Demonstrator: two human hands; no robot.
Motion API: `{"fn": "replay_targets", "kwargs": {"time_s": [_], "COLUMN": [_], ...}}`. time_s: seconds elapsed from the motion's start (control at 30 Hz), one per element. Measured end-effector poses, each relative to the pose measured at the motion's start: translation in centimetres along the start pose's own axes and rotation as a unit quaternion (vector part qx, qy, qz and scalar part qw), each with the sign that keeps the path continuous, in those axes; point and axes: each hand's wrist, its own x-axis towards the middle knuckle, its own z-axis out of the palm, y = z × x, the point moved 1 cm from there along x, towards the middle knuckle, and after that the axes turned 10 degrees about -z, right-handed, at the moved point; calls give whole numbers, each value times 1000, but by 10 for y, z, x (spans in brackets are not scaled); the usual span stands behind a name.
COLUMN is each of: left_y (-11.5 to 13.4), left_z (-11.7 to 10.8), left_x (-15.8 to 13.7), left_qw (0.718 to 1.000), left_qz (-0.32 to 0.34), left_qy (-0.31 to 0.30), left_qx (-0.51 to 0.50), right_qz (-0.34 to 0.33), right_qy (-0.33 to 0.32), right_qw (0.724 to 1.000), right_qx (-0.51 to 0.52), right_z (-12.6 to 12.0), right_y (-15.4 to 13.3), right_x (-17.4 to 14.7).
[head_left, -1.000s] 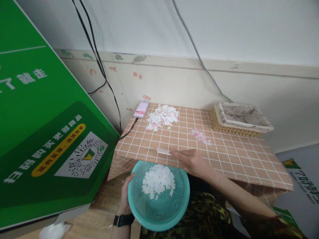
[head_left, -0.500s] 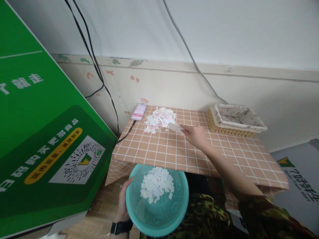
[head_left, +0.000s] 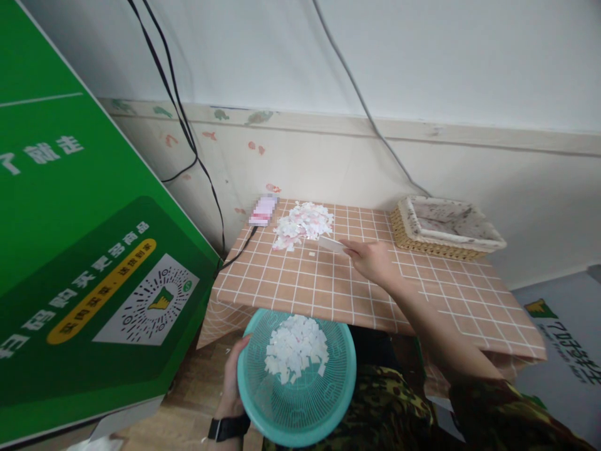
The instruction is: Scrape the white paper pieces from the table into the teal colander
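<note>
My left hand (head_left: 233, 369) grips the left rim of a round teal plastic basket (head_left: 347, 369), held below the table's front edge. Inside the basket lies a heap of small white paper scraps (head_left: 297, 346). Over the table, my right hand (head_left: 369, 258) pinches a flat white card (head_left: 331, 245). The card's far end is close to a pile of white and pinkish paper scraps (head_left: 304, 222) on the tablecloth. One loose scrap (head_left: 312, 254) lies just in front of the pile, left of the card.
A phone (head_left: 264, 210) with a black cable rests at the table's back left corner. A cloth-lined wicker basket (head_left: 441, 250) stands at the back right of the checked tablecloth (head_left: 361, 288). A large green sign panel (head_left: 94, 250) rises on the left, beside hanging black cables.
A single scrap now lies apart from the pile, slightly nearer the table's front. My right hand with the card has shifted only slightly. The left hand and basket stay in place.
</note>
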Motion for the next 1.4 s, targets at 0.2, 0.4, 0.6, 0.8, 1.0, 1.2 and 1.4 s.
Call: {"fn": "replay_targets", "kwargs": {"time_s": [0.2, 0.4, 0.6, 0.8, 1.0, 1.2, 1.4], "left_y": [0, 0, -1, -1, 0, -1, -3], "left_z": [3, 0, 1, 2, 2, -2, 0], "left_x": [-4, -3, -4, -5, -4, 1, 2], "left_qw": [1000, 1000, 1000, 1000, 1000, 1000, 1000], "left_qz": [11, 24, 12, 13, 0, 10, 10], "left_qy": [3, 5, -5, 0, -2, -2, 23], "left_qx": [8, 10, 14, 14, 10, -1, 3], "right_qz": [-50, -76, -67, -75, -103, -50, 17], "right_qy": [6, 6, 17, -53, -83, -22, -23], "right_qw": [994, 986, 983, 975, 966, 981, 958], "right_qx": [97, 145, 172, 200, 221, 188, 287], "right_z": [-1, -7, 13, 20, -5, -22, 5], "right_y": [6, 2, -5, -16, -3, -28, -91], "right_x": [-17, -19, 8, 21, 0, -29, -44]}}
